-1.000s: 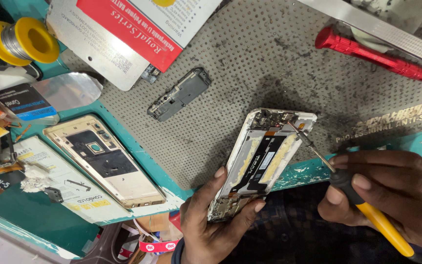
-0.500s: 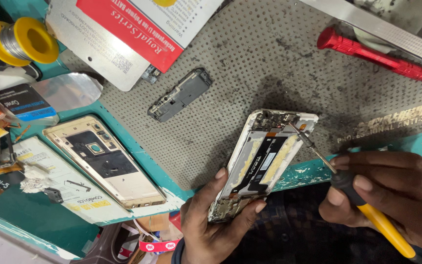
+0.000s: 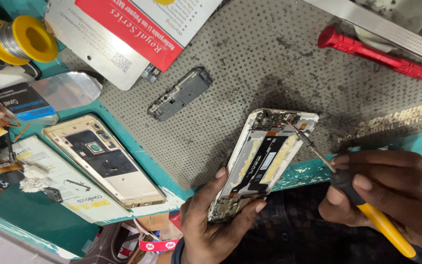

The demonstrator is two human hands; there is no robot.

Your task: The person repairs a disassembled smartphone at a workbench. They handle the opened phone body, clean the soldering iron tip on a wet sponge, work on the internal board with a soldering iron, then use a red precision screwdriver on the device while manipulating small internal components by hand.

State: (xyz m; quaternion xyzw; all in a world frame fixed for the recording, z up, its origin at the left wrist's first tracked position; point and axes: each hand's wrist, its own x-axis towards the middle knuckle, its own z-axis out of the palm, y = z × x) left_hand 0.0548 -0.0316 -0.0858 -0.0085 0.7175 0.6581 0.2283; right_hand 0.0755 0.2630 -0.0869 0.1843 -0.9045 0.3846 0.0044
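Surface: we work over a grey perforated mat (image 3: 250,63) on a teal bench (image 3: 40,215).
Change: almost nothing moved during the last second; the opened phone (image 3: 262,164) shifted only a little, and the screwdriver (image 3: 348,188) tip stays at its upper end, so we judge the same screw is still being worked.
Left hand: our left hand (image 3: 211,222) grips the phone's lower end, thumb on 1 side and fingers curled around the other.
Right hand: our right hand (image 3: 396,195) pinches the black and yellow handle, fingers pressed together.
Edges: the phone hangs over the mat's front edge, its top resting on the mat.
Open room: free mat lies between the grey inner frame (image 3: 179,94) and the red screwdriver (image 3: 377,54); the gold back cover (image 3: 103,159) lies well apart to the left.
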